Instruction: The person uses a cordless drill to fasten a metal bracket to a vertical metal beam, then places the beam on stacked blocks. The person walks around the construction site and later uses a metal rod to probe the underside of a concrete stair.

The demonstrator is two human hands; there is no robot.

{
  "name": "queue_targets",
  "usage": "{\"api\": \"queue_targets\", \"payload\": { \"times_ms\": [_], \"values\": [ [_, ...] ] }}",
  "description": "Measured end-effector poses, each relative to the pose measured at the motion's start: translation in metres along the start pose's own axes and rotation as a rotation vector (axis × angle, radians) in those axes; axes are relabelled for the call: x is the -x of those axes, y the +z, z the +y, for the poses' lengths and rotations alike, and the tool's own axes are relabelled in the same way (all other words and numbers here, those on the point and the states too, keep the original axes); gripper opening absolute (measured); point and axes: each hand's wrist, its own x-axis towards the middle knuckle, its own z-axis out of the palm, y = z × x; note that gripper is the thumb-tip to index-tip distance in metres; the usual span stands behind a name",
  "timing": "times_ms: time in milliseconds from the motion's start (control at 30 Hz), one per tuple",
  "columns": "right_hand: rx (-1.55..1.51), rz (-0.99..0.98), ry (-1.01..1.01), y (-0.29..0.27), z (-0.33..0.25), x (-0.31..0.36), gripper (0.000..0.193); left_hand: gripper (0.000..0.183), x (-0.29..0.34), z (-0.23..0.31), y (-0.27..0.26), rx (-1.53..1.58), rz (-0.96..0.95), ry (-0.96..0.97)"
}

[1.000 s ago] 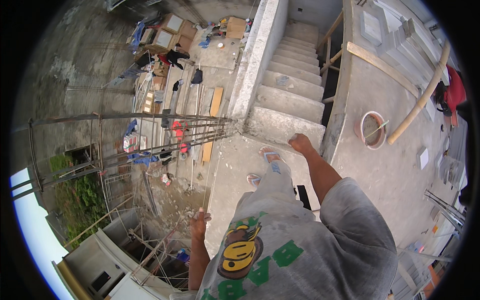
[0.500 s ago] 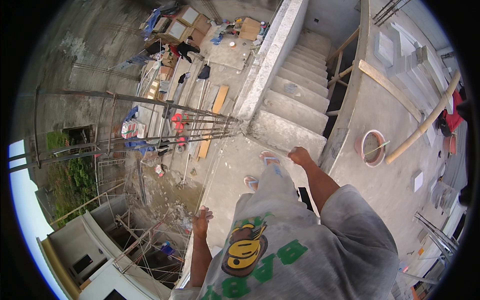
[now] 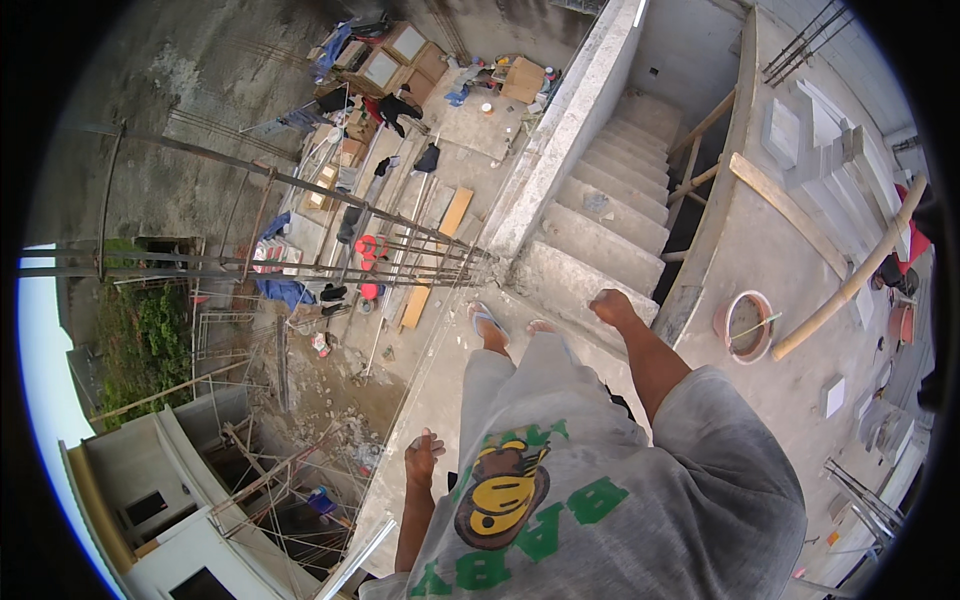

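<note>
My right hand [image 3: 608, 308] hangs over the top step of a concrete staircase [image 3: 588, 290], its fingers curled in and nothing showing in it. Off to the left, my left hand [image 3: 424, 458] hangs above the ledge with loosely bent, parted fingers, holding nothing. Both feet, in flip-flops [image 3: 487, 320], stand on the concrete landing [image 3: 440, 375] by the stair head. Neither hand touches anything around it.
A low concrete wall [image 3: 560, 150] borders the stairs on the left. Thin steel bars [image 3: 400, 220] stick out beside the landing over a lower cluttered yard. Rightward are a tub [image 3: 745, 328] with a stick, wooden poles [image 3: 850, 270] and stacked pale slabs [image 3: 835, 145].
My feet have shifted, with one now farther left on the landing. The view has turned slightly, and both arms have moved a little. Both hands remain without any visible object.
</note>
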Motion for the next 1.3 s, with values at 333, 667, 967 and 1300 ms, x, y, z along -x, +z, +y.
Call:
{"api": "queue_targets", "payload": {
  "times_ms": [333, 667, 967, 1300],
  "values": [
    [-0.049, 0.005, 0.055, 0.02, 0.033, 0.011, 0.046, 0.052, -0.003, 0.063, 0.011, 0.033, 0.001, 0.194],
    [0.026, -0.052, 0.017, 0.033, 0.021, 0.016, 0.046, 0.058, -0.019, 0.0, -0.007, 0.051, -0.009, 0.124],
    [0.102, 0.19, -0.12, 0.008, 0.01, 0.013, 0.045, 0.056, -0.065, -0.015, 0.007, 0.089, -0.156, 0.128],
    [-0.049, 0.168, 0.031, 0.037, 0.04, 0.054, 0.043, 0.051, -0.061, 0.054, -0.014, -0.029, -0.121, 0.266]
  ]
}}
